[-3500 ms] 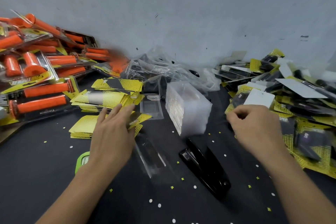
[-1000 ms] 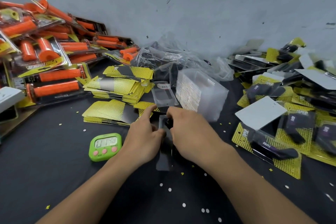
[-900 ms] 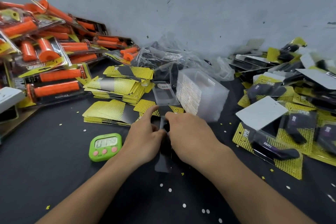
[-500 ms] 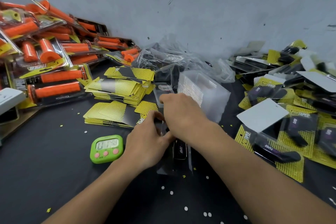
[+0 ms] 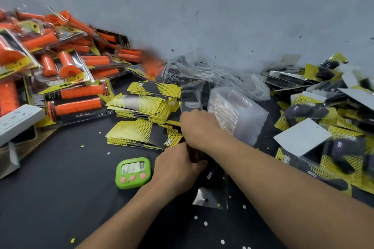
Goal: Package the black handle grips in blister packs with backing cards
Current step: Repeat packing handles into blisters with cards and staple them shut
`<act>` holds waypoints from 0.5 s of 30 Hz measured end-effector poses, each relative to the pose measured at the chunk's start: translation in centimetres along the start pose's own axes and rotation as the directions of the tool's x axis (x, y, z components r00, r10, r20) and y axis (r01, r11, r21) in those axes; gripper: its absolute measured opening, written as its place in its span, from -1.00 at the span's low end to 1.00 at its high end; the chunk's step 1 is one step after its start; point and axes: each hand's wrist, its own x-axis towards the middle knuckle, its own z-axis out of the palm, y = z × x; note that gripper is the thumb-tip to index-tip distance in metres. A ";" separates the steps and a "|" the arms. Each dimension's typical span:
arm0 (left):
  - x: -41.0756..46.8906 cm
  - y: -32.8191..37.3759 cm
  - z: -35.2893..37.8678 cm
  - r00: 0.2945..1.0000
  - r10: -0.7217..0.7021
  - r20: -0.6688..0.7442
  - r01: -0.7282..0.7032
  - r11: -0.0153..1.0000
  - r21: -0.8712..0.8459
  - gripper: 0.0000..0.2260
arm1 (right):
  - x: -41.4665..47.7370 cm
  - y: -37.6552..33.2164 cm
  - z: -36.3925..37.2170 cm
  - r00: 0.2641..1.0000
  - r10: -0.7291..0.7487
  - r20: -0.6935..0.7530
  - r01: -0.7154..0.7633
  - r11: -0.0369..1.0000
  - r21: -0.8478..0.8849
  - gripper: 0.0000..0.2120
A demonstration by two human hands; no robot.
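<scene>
Right hand advanced, grip unclear; left hand fingers clamp one blister pack; one timer.

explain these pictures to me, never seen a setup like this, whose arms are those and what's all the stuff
No machine here: the two grips are a person's bare hands. All the pictures come from one camera worn on their head, looking down at a black table. The left grip holds a clear pack with a black handle in it. The right grip lies just beyond it; its fingers are hidden, so I cannot tell what it holds. Around them are yellow cards, a stack of empty blisters, a green timer, orange packs on the left and finished black packs on the right.
</scene>
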 end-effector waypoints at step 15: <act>-0.2 0.3 -1.6 0.984 -0.178 0.030 0.178 0.935 -0.308 -0.54 | -18.9 2.6 0.5 0.861 0.508 0.021 -0.194 0.291 0.937 -0.68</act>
